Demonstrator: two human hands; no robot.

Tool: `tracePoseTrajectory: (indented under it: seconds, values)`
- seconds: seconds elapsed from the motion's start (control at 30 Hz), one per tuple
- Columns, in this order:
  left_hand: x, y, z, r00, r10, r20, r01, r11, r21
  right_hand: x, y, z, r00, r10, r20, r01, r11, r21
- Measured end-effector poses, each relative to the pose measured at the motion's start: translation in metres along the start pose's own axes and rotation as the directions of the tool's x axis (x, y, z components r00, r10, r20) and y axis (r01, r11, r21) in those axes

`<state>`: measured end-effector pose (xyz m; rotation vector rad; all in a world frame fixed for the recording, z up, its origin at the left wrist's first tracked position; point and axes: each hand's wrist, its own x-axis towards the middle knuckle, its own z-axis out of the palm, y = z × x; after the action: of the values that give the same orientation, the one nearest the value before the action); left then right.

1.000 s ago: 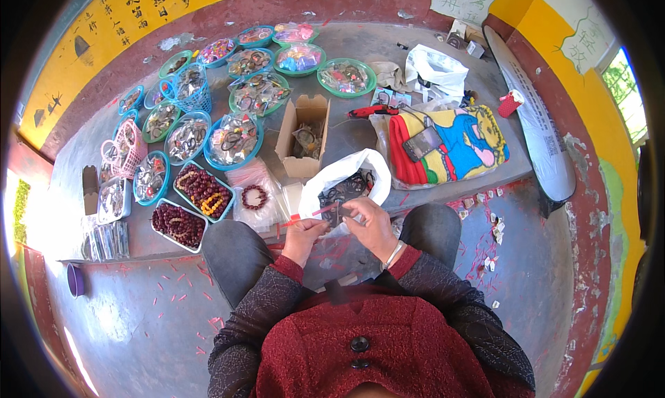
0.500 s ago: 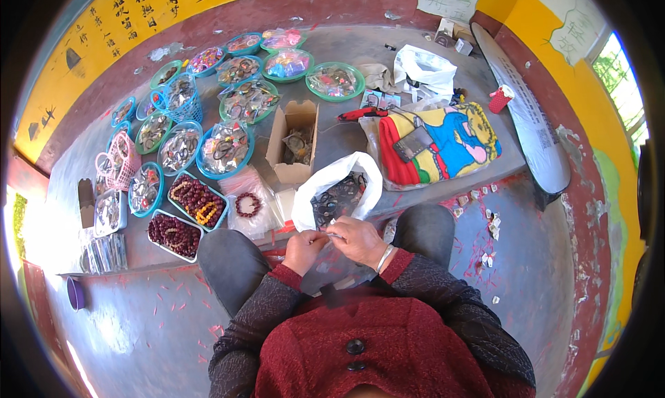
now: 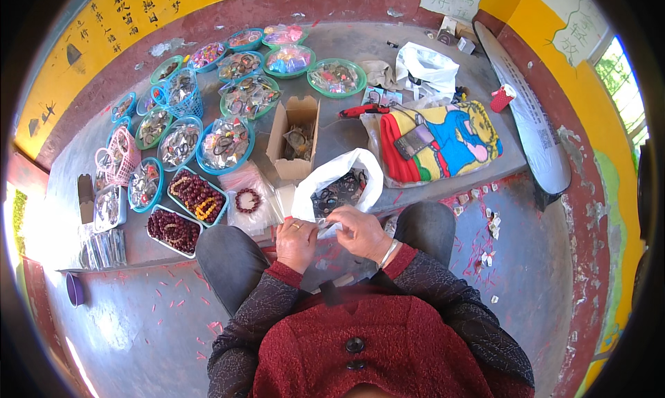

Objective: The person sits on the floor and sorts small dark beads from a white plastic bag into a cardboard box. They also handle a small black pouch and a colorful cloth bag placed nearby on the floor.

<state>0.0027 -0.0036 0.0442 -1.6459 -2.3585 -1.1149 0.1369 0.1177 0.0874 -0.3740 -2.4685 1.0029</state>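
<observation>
**Small clear packet, both hands pinching**

The clear packet (image 3: pixel 331 225) sits over the lap, just before the white bag (image 3: pixel 332 183). Left hand (image 3: pixel 296 242) and right hand (image 3: pixel 360 233) each pinch an edge; best kept low, above the bag, beside the carton (image 3: pixel 294 131).

- What the left hand (image 3: pixel 296 242) and right hand (image 3: pixel 360 233) pinch between them is too small to tell.
- The contents of the white bag (image 3: pixel 337 187) are dark and unclear.
- The cardboard box (image 3: pixel 294 137) holds small things that cannot be made out.
- The person's lap lies partly hidden under both hands.
</observation>
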Motion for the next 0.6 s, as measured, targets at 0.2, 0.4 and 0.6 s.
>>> tracePoseTrajectory:
  seconds: [0.2,0.4,0.6]
  values:
    - [-0.002,-0.010,0.008,0.998,0.062,-0.016,-0.063,0.995,-0.071,-0.004,0.007,0.007,0.995,-0.103,0.010,0.103,0.991,-0.084]
    - [-0.005,-0.005,0.010,0.997,0.072,0.023,-0.068,0.987,-0.146,-0.006,0.011,0.009,0.994,-0.083,0.065,0.090,0.990,-0.113]
    - [-0.003,0.002,0.007,0.996,0.092,0.011,-0.091,0.995,-0.041,-0.007,0.023,0.019,0.987,0.068,0.145,-0.095,0.976,0.193]
